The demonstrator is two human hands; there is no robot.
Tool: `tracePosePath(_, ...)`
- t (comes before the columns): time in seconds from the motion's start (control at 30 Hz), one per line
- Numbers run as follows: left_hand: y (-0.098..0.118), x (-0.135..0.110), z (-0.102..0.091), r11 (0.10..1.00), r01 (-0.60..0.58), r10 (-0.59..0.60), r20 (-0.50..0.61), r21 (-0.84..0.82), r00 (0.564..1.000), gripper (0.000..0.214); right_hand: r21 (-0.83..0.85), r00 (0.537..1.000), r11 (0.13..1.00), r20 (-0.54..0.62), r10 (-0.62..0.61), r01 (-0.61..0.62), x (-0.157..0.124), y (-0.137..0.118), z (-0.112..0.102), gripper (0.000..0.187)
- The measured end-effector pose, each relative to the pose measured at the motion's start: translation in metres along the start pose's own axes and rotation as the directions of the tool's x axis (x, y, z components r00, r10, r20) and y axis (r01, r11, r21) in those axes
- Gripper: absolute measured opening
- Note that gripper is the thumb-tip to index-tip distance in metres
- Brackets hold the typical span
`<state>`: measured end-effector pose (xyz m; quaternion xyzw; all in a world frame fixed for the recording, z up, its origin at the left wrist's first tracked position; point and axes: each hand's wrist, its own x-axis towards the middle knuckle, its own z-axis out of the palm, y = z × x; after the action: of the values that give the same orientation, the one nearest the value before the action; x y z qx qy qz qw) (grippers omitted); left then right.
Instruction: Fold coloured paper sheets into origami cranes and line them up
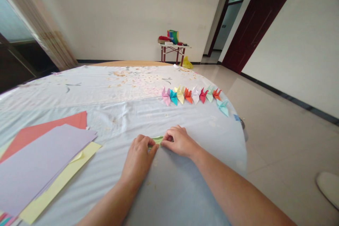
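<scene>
Green paper is lying folded on the table, inward from its right edge. My left hand is pinching one end between thumb and fingers; my right hand is gripping the other with its fingers curled in. Beyond, small paper birds are standing in a row reaching the table's right edge, while coloured sheets are lying stacked to my left.

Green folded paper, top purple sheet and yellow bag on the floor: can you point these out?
Green folded paper [158, 140]: head view, on its exposed upper surface.
Top purple sheet [49, 160]: head view, middle of its face.
Yellow bag [186, 63]: head view, middle of its visible side.
</scene>
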<state>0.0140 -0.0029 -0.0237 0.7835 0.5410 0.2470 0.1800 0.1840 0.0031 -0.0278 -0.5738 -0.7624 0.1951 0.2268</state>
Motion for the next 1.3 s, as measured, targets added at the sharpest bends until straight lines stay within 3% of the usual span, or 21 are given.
tracePosePath(0.17,0.001,-0.001,-0.001,0.998,-0.012,0.012,0.007,0.068,1.0,0.012,-0.043,0.997,0.999,-0.068,0.029,-0.031,-0.002,-0.001,0.004,0.038)
tracePosePath(0.4,-0.003,-0.004,-0.006,0.974,0.05,-0.054,0.013,0.222,0.998,0.019,-0.089,0.992,0.992,-0.096,0.076,-0.085,-0.003,0.002,0.003,0.038)
tracePosePath(0.7,-0.009,0.002,-0.02,0.988,0.062,-0.08,0.121,0.142,0.989,0.016,-0.11,0.987,0.982,-0.062,0.15,-0.156,-0.008,0.017,-0.013,0.031)
tracePosePath(0.87,-0.019,0.009,-0.029,0.997,0.074,-0.074,0.247,0.006,0.966,0.022,-0.047,0.994,0.993,-0.037,0.105,-0.106,-0.007,0.021,-0.017,0.031)
tracePosePath(1.03,-0.022,0.012,-0.018,0.996,0.078,-0.081,0.067,0.044,0.995,0.04,-0.012,0.998,0.999,-0.05,0.039,-0.039,-0.008,0.025,-0.017,0.029)
tracePosePath(1.2,-0.015,0.006,-0.015,0.991,-0.011,0.001,0.078,0.131,0.997,0.024,-0.004,0.996,1.0,-0.087,-0.019,0.019,-0.008,0.023,-0.014,0.028)
tracePosePath(1.3,-0.011,0.005,-0.018,0.999,-0.015,0.012,0.062,0.049,0.998,0.016,0.039,0.985,0.996,-0.158,-0.075,0.082,-0.008,0.02,-0.013,0.036)
